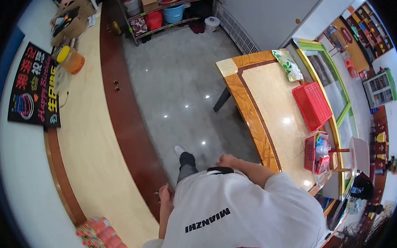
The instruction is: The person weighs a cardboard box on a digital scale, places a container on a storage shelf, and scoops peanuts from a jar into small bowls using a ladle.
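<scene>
My left hand (pixel 165 194) hangs low beside my body, close to the brown cabinet front and its small knobs (pixel 157 193). Its fingers look loosely apart, and I see nothing in them. At the front of my waist is my right hand (pixel 227 161), its fingers curled in and no object showing. A black item (pixel 220 170) lies at my waist just below that hand. My white shirt (pixel 239 207) with dark lettering fills the lower middle, and one light shoe (pixel 180 150) stands on the grey floor.
A long pale counter (pixel 91 143) runs along the left, with an orange, yellow-lidded jar (pixel 72 61) and several red-orange cans (pixel 106 241). To the right stands a table (pixel 269 107) with red baskets (pixel 312 105) and a green-white packet (pixel 288 65). Shelves (pixel 167 6) hold buckets ahead.
</scene>
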Available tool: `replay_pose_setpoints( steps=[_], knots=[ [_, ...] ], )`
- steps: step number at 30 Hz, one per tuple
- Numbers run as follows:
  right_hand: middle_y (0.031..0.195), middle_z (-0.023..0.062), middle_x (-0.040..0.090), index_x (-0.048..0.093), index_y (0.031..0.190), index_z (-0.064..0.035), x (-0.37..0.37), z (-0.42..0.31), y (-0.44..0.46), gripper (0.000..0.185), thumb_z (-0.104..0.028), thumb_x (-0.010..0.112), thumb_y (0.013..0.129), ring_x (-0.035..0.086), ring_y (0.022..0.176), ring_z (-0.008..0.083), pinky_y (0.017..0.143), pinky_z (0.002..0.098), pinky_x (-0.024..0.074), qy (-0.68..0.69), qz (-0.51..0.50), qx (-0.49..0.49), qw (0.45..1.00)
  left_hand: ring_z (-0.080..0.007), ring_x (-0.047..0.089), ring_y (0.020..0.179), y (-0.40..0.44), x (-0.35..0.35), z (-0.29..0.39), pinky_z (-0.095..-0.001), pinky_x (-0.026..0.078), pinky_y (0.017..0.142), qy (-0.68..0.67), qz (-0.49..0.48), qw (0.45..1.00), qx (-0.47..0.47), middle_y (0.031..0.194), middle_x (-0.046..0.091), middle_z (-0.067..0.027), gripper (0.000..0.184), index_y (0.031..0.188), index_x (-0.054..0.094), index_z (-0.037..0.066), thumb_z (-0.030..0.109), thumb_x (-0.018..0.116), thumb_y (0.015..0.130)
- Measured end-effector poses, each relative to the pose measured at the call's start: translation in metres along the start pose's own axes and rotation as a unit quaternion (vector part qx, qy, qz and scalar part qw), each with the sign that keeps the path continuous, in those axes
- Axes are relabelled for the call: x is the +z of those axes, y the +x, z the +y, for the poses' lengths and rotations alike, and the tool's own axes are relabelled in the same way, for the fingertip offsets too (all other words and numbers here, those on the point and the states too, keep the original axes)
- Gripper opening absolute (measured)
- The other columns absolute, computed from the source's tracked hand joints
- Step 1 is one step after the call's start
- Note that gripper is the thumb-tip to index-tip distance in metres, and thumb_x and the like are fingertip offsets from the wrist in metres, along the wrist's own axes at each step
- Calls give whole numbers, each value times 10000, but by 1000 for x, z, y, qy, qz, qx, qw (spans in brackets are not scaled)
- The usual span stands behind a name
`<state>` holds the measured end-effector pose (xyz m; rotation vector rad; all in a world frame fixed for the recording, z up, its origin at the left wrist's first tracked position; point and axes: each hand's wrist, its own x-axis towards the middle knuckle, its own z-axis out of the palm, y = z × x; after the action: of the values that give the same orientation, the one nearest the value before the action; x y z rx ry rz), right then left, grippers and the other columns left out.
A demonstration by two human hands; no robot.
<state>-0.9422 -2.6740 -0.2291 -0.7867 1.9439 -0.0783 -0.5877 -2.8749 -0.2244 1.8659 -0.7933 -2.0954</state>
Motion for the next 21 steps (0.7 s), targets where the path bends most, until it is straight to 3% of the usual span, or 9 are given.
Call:
replay_pose_setpoints(
  steps=[3,5,7,9,12,16,18,20,21],
  knots=[
    [1113,190,708,743,1009,-42,-59,-12,25,499,-497,616,848,654,1073,397,948,451,529,12,29,66,997,-107,473,548,41,38,91,-276,373,474,89,8,996,17,661,494,14,158,877,584,112,228,680,926],
    [1092,204,708,738,1005,-31,-100,-23,54,498,-489,615,854,658,1058,398,930,454,530,12,50,73,996,-97,484,572,79,61,149,-255,382,500,144,-18,984,106,710,515,11,142,939,605,102,227,672,934],
    [1071,217,709,733,1001,-20,-127,-31,65,497,-482,613,861,662,1044,398,913,456,531,15,51,85,995,-89,493,603,110,91,221,-243,389,529,164,-39,979,114,767,538,10,150,973,602,91,222,669,939],
    [1011,253,703,726,986,-8,-166,-53,79,500,-480,609,870,670,1005,404,878,462,526,151,135,112,973,-81,498,620,141,130,288,-236,385,534,139,-69,975,160,789,550,10,160,974,593,84,223,666,944],
    [1046,272,694,735,991,-8,-190,-60,107,505,-478,591,874,665,1033,425,920,466,528,209,144,138,957,-83,510,647,168,201,379,-239,409,569,141,-126,959,213,793,557,7,168,975,585,73,218,664,942],
    [1044,267,700,734,993,-9,-186,-37,160,459,-429,588,879,670,1039,416,927,469,525,253,126,207,936,-89,515,708,232,286,441,-260,436,639,209,-154,930,261,802,542,14,133,923,581,99,210,646,954],
    [1074,260,700,732,1041,-17,-190,-9,189,426,-388,605,875,665,1073,398,949,467,517,172,40,149,973,-146,578,752,278,310,451,-315,486,693,339,-149,885,282,818,611,-39,158,938,604,43,192,649,918],
    [1122,251,692,719,1094,-21,-203,9,234,421,-361,629,864,657,1108,376,966,468,510,218,23,231,948,-217,638,848,328,308,444,-366,511,766,426,-115,841,313,895,674,-99,233,973,626,17,233,663,894],
    [1122,251,692,719,1094,-21,-216,15,250,421,-361,629,864,657,1108,376,966,468,510,214,21,218,952,-240,651,888,337,301,444,-376,514,798,466,-91,839,267,938,688,-124,285,1011,632,11,262,674,882]
  ],
)
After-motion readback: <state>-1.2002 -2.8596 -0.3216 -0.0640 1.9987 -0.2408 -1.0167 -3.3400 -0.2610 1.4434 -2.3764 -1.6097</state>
